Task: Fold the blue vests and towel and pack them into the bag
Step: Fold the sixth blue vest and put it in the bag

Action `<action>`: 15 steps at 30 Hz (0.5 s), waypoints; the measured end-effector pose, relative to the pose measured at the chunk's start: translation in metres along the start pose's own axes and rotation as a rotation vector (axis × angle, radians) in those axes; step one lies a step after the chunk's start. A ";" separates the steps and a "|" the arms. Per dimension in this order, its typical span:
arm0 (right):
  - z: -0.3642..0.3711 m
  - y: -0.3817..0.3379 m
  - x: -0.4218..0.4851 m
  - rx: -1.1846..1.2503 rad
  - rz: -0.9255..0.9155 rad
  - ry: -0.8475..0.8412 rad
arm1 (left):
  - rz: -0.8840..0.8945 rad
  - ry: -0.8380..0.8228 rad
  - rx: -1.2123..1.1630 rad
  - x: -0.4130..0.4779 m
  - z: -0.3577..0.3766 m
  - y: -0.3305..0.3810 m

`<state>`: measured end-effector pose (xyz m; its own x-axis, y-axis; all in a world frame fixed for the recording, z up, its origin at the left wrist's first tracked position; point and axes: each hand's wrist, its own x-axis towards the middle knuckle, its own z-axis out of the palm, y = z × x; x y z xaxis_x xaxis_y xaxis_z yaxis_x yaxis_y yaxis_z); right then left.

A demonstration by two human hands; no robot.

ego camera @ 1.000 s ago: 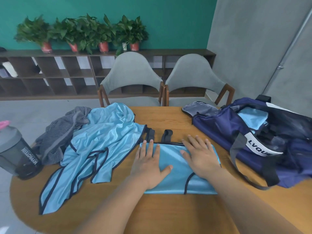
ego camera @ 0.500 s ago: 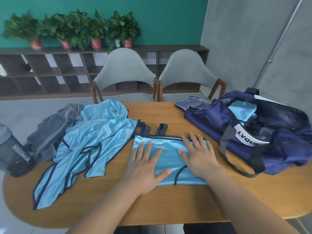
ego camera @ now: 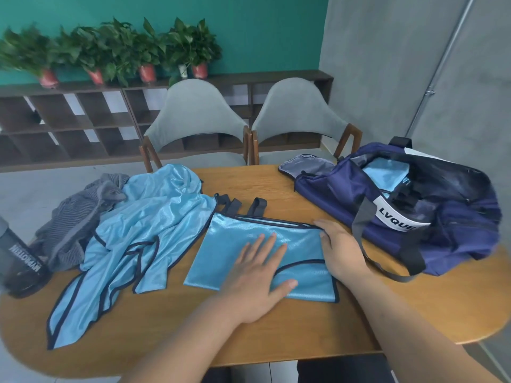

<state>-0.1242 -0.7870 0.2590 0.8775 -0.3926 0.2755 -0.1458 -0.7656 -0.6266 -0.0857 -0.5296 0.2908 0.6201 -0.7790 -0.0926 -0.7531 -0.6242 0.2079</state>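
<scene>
Vest (ego camera: 235,239), folded, lies long side left-to-right; your left hand (ego camera: 257,275) presses it flat-fingered, your right hand (ego camera: 341,250) covers its bag-side edge, grip unclear; bag (ego camera: 326,194) just right

Bright, even indoor light, soft shadows, mild motion blur, wide-angle bending toward the edges.

Only two bits of text I can make out. The bag (ego camera: 343,208) has a white label (ego camera: 398,220) reading "LVQUE" in black caps (anything after that is out of sight). The dark bottle (ego camera: 19,268) on the left says "MYPROTEIN" in white, running sideways.
</scene>
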 end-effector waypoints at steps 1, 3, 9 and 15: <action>0.000 0.000 0.000 -0.004 0.006 0.007 | 0.014 -0.015 0.024 0.001 0.005 0.008; -0.002 0.000 0.000 -0.002 0.027 0.034 | 0.033 -0.030 0.084 0.000 0.013 0.010; -0.005 -0.001 0.000 -0.023 0.103 0.070 | 0.076 -0.023 0.088 -0.007 0.006 -0.002; 0.001 0.001 0.000 -0.082 0.058 0.092 | 0.208 0.244 -0.074 -0.003 0.010 0.047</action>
<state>-0.1234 -0.7870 0.2577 0.8217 -0.4792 0.3086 -0.2347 -0.7779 -0.5829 -0.1252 -0.5574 0.2913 0.4959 -0.8466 0.1933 -0.8566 -0.4404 0.2688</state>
